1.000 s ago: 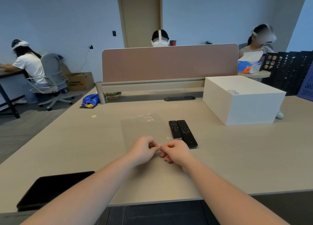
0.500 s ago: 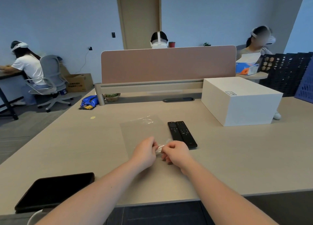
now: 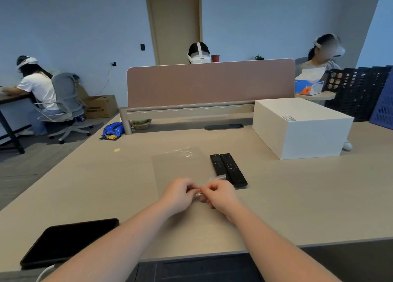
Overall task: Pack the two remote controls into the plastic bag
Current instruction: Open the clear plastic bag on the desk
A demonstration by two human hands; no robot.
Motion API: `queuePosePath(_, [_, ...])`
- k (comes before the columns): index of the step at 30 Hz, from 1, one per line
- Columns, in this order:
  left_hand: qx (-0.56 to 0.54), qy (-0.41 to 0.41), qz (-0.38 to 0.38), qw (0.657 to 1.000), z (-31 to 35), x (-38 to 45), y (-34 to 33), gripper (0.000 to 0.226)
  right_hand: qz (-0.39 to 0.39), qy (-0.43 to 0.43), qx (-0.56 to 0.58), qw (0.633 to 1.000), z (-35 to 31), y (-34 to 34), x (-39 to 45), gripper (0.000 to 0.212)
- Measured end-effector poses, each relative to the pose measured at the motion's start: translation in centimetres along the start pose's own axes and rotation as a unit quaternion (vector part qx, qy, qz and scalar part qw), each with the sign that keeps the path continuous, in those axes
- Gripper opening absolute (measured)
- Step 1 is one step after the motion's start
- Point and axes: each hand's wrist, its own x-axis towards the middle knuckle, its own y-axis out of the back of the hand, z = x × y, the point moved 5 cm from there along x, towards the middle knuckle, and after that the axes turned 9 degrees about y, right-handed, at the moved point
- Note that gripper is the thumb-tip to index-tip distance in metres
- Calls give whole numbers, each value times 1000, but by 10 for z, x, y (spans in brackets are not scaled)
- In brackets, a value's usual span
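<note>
A clear plastic bag [image 3: 179, 168] lies flat on the beige desk [image 3: 297, 196], its near edge bunched between my hands. My left hand [image 3: 180, 193] and my right hand [image 3: 219, 193] both pinch that near edge, fingertips almost touching. Two black remote controls lie side by side just right of the bag: a shorter one [image 3: 218, 165] on the left and a longer one [image 3: 233, 169] on the right. My right hand is close to their near ends without touching them.
A white box [image 3: 302, 128] stands at the right rear. A black tablet [image 3: 68, 240] lies at the near left edge. A pink divider [image 3: 210, 83] runs across the back of the desk, with a blue packet [image 3: 112, 129] at its left end. People sit beyond.
My hands have stayed together at the bag's near edge, which is now lifted and crumpled a little between my fingers. The remotes have not moved.
</note>
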Motion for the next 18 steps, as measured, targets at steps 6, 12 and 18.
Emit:
queuePosePath(6, [22,12,50,998,6,-3,-4,11,20,3,9,1000,1,3,-3,27])
queuePosePath(12, [-30,32,170,984,-2,9,42,11,40,-2,-32,999,7,2,-2,26])
queuePosePath(18, [15,-9,141,990,0,9,58,10,35,-16,-16,999,6,4,-1,19])
